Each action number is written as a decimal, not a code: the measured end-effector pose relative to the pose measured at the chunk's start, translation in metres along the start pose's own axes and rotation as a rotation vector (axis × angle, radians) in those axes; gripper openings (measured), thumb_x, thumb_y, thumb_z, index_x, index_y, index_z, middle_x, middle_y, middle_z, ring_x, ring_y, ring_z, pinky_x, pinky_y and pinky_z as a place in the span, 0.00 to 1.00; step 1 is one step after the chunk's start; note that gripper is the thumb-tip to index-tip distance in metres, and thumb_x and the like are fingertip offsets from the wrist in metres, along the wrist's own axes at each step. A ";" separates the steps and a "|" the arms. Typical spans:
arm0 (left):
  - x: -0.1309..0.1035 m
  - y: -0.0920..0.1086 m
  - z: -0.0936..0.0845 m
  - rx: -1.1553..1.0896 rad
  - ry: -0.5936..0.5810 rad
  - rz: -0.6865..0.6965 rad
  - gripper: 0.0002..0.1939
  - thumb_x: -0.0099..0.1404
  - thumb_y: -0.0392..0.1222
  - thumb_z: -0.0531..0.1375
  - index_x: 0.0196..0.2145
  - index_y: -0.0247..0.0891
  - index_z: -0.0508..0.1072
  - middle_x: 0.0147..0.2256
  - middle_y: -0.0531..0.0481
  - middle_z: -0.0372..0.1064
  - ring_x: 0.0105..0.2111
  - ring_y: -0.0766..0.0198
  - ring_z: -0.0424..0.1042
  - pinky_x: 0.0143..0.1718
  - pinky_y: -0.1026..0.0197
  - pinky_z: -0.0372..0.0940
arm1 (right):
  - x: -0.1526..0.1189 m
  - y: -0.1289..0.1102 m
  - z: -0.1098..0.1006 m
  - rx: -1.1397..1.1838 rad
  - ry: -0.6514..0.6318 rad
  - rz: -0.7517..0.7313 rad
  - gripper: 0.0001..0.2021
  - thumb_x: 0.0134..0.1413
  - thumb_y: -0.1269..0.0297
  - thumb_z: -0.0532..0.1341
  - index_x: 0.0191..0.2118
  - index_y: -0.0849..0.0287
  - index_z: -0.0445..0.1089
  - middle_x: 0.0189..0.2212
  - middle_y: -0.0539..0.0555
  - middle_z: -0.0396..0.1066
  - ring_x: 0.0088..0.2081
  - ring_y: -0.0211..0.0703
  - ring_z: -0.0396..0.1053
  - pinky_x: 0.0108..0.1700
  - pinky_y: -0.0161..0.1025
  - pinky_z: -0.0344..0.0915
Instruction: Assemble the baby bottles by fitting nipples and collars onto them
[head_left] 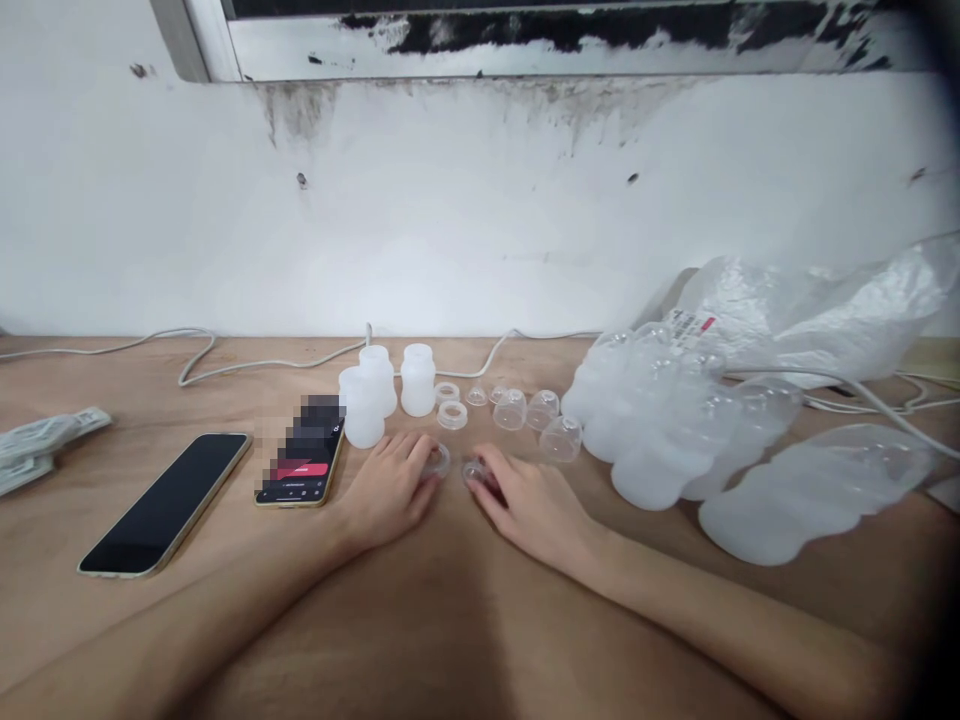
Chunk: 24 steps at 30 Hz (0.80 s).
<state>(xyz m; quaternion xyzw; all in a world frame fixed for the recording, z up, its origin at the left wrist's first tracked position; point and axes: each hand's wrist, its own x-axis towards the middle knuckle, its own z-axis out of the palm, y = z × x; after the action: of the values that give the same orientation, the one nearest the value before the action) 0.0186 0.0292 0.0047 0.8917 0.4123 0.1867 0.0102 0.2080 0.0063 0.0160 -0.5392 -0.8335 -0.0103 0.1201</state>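
My left hand (394, 490) rests on the table with its fingers closed on a clear screw ring (441, 460). Opposite it, my right hand (532, 505) pinches a clear silicone bottle teat (472, 470); a small gap separates the two parts. Just beyond my hands lie two more rings, the nearer ring (452, 415) flat on the wood, and a couple of teats (476, 396). Three clear domed caps (561, 438) sit past my right hand. Three frosted baby bottle bodies (418, 382) stand upright beyond my left hand.
Capped bottles (652, 440) in clear wrapping pile up at right, before a big plastic bag (810, 310). Two phones lie at left, a dark phone (169, 505) and a lit phone (300, 485). Paper packets (45, 440) sit far left. A white cable (225, 352) runs along the wall.
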 end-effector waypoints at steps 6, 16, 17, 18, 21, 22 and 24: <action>-0.002 -0.001 0.002 -0.040 -0.002 0.008 0.08 0.63 0.38 0.49 0.41 0.36 0.59 0.39 0.45 0.63 0.40 0.56 0.62 0.40 0.54 0.60 | -0.004 0.003 0.013 0.029 0.055 -0.040 0.11 0.56 0.63 0.50 0.43 0.60 0.62 0.36 0.56 0.67 0.35 0.45 0.67 0.33 0.39 0.62; -0.009 0.000 -0.001 -0.253 0.281 0.048 0.16 0.64 0.39 0.49 0.50 0.38 0.52 0.49 0.42 0.59 0.50 0.58 0.59 0.47 0.55 0.59 | -0.002 0.003 0.009 0.304 0.224 -0.199 0.11 0.55 0.68 0.52 0.44 0.60 0.63 0.39 0.55 0.66 0.42 0.43 0.62 0.44 0.42 0.62; -0.010 0.002 -0.002 -0.254 0.300 0.093 0.17 0.63 0.39 0.50 0.50 0.38 0.51 0.49 0.42 0.58 0.50 0.58 0.59 0.47 0.55 0.59 | -0.003 0.003 0.009 0.315 0.228 -0.196 0.11 0.54 0.68 0.52 0.43 0.60 0.63 0.38 0.56 0.66 0.41 0.43 0.63 0.44 0.42 0.62; -0.011 0.004 -0.003 -0.244 0.303 0.149 0.18 0.63 0.38 0.52 0.50 0.38 0.51 0.50 0.42 0.58 0.50 0.59 0.59 0.48 0.56 0.59 | -0.003 0.003 0.008 0.332 0.225 -0.192 0.11 0.53 0.68 0.53 0.43 0.61 0.64 0.38 0.56 0.65 0.40 0.43 0.63 0.43 0.42 0.63; -0.012 0.009 -0.005 -0.199 0.260 0.261 0.19 0.62 0.38 0.53 0.50 0.38 0.52 0.49 0.42 0.60 0.49 0.60 0.61 0.48 0.57 0.60 | -0.003 0.001 0.008 0.429 0.193 -0.189 0.11 0.52 0.71 0.52 0.42 0.61 0.64 0.37 0.56 0.62 0.37 0.41 0.64 0.41 0.40 0.64; -0.012 0.010 -0.006 -0.196 0.241 0.260 0.19 0.62 0.38 0.53 0.50 0.38 0.52 0.49 0.43 0.60 0.49 0.61 0.61 0.48 0.57 0.60 | -0.004 0.001 0.008 0.468 0.186 -0.189 0.12 0.52 0.72 0.52 0.43 0.60 0.63 0.37 0.55 0.61 0.36 0.39 0.64 0.40 0.39 0.64; -0.011 0.010 -0.005 -0.213 0.216 0.221 0.20 0.63 0.39 0.53 0.51 0.37 0.51 0.49 0.43 0.60 0.49 0.61 0.62 0.48 0.57 0.60 | -0.004 0.001 0.008 0.531 0.192 -0.189 0.13 0.52 0.73 0.52 0.44 0.59 0.62 0.38 0.54 0.61 0.35 0.38 0.64 0.39 0.38 0.64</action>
<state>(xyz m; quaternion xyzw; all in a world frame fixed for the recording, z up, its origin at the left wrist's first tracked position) 0.0178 0.0141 0.0076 0.9003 0.2882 0.3238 0.0396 0.2087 0.0044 0.0071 -0.4054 -0.8385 0.1462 0.3336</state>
